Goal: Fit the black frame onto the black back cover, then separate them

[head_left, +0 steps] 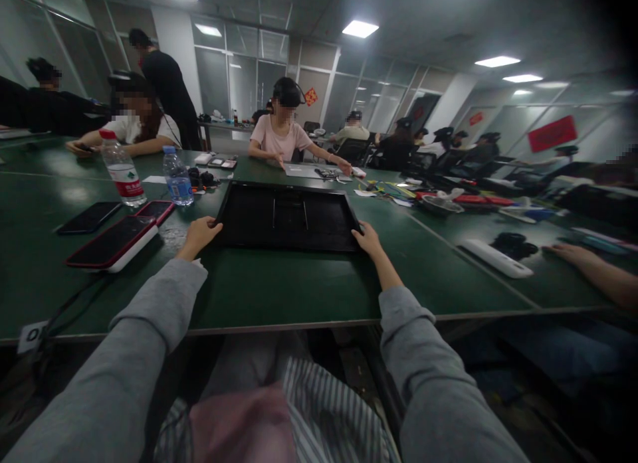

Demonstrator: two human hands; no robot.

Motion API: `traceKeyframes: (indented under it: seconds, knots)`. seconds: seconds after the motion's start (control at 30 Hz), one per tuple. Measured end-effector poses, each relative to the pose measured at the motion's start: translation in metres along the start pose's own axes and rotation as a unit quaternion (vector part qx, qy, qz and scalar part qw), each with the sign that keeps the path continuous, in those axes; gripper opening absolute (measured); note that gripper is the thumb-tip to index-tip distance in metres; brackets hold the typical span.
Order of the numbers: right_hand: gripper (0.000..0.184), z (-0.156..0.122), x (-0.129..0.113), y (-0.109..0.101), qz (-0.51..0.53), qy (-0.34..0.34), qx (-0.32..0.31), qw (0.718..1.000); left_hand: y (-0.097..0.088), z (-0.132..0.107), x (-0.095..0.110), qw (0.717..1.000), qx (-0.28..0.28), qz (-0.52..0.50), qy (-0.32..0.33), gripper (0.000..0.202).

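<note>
A black rectangular panel (244, 224) with a raised rim, like a shallow tray, lies in front of me on the green table (279, 283). Two thin pale strips stand out near its middle; I cannot tell its exact kind. At its left edge, my left hand (202, 236) is closed on the rim, thumb on top. My right hand (367, 238) grips the opposite side near the front right corner. The fingers beneath the rim are partly hidden on both sides.
To the left are a red-capped bottle (123, 171), a blue-capped bottle (177, 177), a red-edged phone (112, 240) and a dark phone (90, 217). A white device (496, 258) lies right, near another person's hand (573, 254). Across the table sits a person in pink (282, 134).
</note>
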State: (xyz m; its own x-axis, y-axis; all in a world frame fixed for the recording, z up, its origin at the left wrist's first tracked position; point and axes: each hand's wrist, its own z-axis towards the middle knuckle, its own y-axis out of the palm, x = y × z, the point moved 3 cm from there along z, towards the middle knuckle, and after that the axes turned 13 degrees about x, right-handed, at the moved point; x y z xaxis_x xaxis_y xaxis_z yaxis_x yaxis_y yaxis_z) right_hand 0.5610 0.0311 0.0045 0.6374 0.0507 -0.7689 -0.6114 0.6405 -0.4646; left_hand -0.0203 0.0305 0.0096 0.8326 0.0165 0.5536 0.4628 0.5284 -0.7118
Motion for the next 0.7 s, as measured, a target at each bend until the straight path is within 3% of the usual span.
traceKeyframes:
  seconds: [0.1, 0.2, 0.33, 0.5, 0.7]
  knots:
    - [0.083, -0.001, 0.001, -0.008, 0.089, 0.090, -0.063, 0.990, -0.001, 0.007, -0.014, 0.999, -0.015, -0.035, -0.022, 0.040]
    - [0.083, -0.006, 0.001, -0.010, 0.148, 0.157, -0.113, 0.970, -0.003, 0.010, -0.024, 0.998, -0.026, -0.056, -0.033, 0.041]
    - [0.074, -0.003, 0.002, -0.001, 0.178, 0.147, -0.112, 0.967, -0.004, 0.010, -0.027, 0.996, -0.035, -0.075, -0.022, 0.043]
    - [0.080, 0.011, 0.010, 0.009, 0.194, 0.109, -0.056, 0.973, -0.003, 0.009, -0.025, 0.996, -0.016, -0.082, -0.008, 0.043]
    - [0.080, 0.017, 0.021, 0.004, 0.214, 0.114, -0.033, 0.970, -0.005, 0.008, -0.022, 0.997, -0.015, -0.071, 0.004, 0.038]
